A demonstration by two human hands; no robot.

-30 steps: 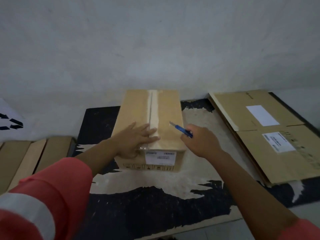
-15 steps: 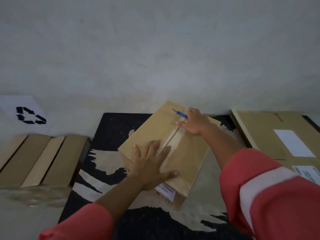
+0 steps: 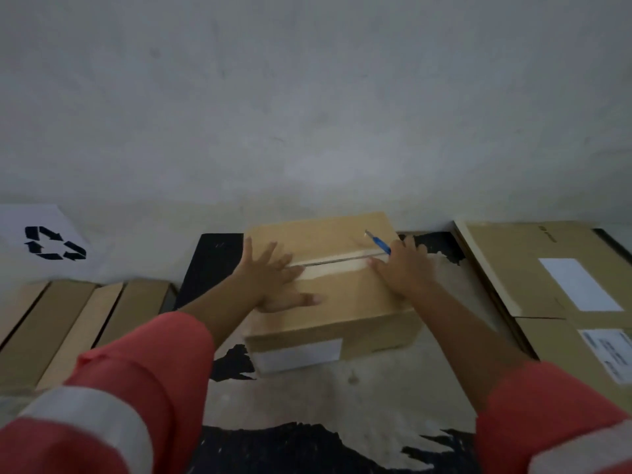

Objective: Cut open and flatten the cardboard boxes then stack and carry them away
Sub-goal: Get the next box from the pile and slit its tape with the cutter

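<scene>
A closed brown cardboard box (image 3: 345, 302) sits on a worn black mat (image 3: 273, 436), its long side across my view and its taped top seam (image 3: 335, 265) running left to right. My left hand (image 3: 273, 278) lies flat and spread on the left of the box top. At the seam's right end my right hand (image 3: 400, 268) rests on the box and grips a blue box cutter (image 3: 378, 241), blade pointing up and away to the left. A white label (image 3: 297, 355) is on the box's near face.
Flattened cardboard with white labels (image 3: 547, 285) lies stacked on the right. More flat cardboard pieces (image 3: 68, 323) lie on the left, below a white sheet with a recycling symbol (image 3: 51, 242). A grey wall stands close behind the box.
The box has been turned from lengthwise through a diagonal to crosswise. My right hand with the cutter went to the far end of the seam and is now at its right end.
</scene>
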